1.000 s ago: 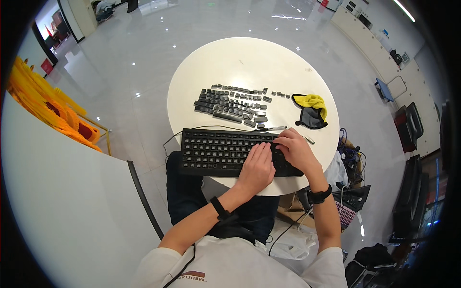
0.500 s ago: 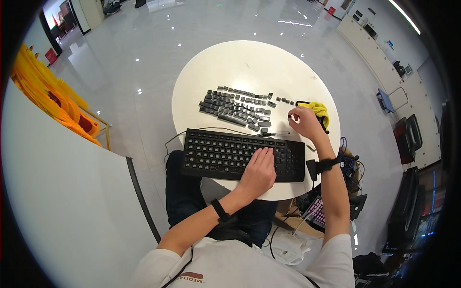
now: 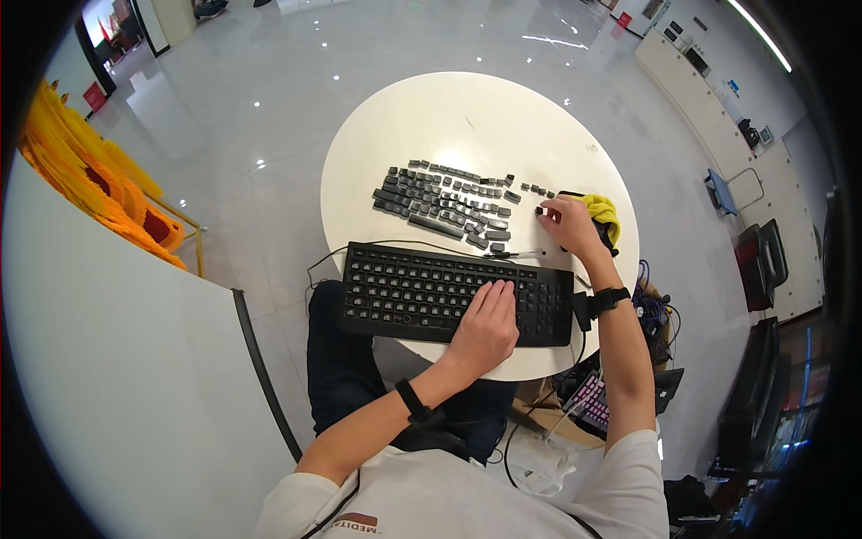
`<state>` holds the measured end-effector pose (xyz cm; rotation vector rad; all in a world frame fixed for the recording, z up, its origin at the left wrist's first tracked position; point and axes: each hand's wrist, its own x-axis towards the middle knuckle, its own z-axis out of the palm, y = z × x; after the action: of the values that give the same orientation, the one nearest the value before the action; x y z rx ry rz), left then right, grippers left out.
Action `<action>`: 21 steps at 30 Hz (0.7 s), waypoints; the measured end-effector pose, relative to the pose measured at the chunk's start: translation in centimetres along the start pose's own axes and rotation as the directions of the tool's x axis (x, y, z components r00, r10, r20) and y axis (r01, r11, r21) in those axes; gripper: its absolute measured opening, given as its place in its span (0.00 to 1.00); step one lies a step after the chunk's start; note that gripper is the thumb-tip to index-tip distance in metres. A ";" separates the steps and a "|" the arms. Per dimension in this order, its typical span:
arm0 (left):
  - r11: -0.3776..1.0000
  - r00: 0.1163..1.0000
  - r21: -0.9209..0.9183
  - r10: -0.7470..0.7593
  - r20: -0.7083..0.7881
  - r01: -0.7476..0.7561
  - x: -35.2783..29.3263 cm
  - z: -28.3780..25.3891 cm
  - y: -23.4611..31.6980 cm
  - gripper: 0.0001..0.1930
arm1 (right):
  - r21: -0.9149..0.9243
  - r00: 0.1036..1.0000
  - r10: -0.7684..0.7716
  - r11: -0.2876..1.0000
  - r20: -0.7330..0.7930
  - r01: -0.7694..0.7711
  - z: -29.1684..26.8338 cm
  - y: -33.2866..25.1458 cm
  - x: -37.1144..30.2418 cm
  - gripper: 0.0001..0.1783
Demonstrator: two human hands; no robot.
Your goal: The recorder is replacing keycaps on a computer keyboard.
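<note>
One wide fisheye view looks steeply down from the person's head, over the white shirt (image 3: 449, 494) at the lower edge; the round bench (image 3: 458, 117) sits near and central, grey floor (image 3: 269, 171) stretches beyond, and straight edges bow outward.

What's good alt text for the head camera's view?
A person's left hand lies on a black keyboard while the right hand touches a small dark keycap. Loose keycaps and a yellow cloth lie on the round white table.
</note>
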<state>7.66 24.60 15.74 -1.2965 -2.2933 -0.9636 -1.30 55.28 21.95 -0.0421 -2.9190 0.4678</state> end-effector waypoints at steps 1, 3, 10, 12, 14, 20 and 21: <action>1.000 1.000 -0.002 0.001 0.004 -0.001 0.0 0.0 0.0 0.26 | 0.034 1.000 0.022 0.999 -0.005 -0.022 0.0 0.0 -0.2 0.13; 1.000 1.000 -0.008 0.001 0.001 -0.001 0.1 -0.1 0.0 0.26 | 0.059 0.999 0.041 0.997 -0.008 -0.041 0.0 0.1 -0.3 0.13; 1.000 1.000 -0.020 -0.007 -0.007 0.007 0.1 0.4 0.2 0.26 | 0.075 0.997 0.017 0.997 -0.070 -0.011 0.5 0.8 1.0 0.07; 1.000 1.000 -0.007 0.004 -0.010 -0.004 0.1 0.3 0.3 0.25 | 0.061 0.997 0.034 0.998 -0.070 -0.030 0.5 0.7 1.4 0.07; 1.000 1.000 0.006 0.003 0.004 -0.003 0.2 0.1 0.1 0.25 | 0.083 0.998 0.016 0.996 -0.063 -0.010 0.3 0.3 1.7 0.07; 1.000 1.000 -0.009 -0.007 0.005 0.007 0.0 0.3 0.1 0.26 | 0.112 0.998 -0.055 0.992 0.008 0.054 -3.2 -4.5 -2.5 0.08; 1.000 1.000 -0.005 -0.005 0.008 0.005 -0.1 0.2 0.1 0.26 | 0.164 0.995 -0.071 0.985 0.072 0.059 -3.6 -5.7 -4.0 0.10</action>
<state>7.83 24.74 15.58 -1.2991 -2.3030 -0.9679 3.32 50.78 26.41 0.0952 -2.9353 0.7079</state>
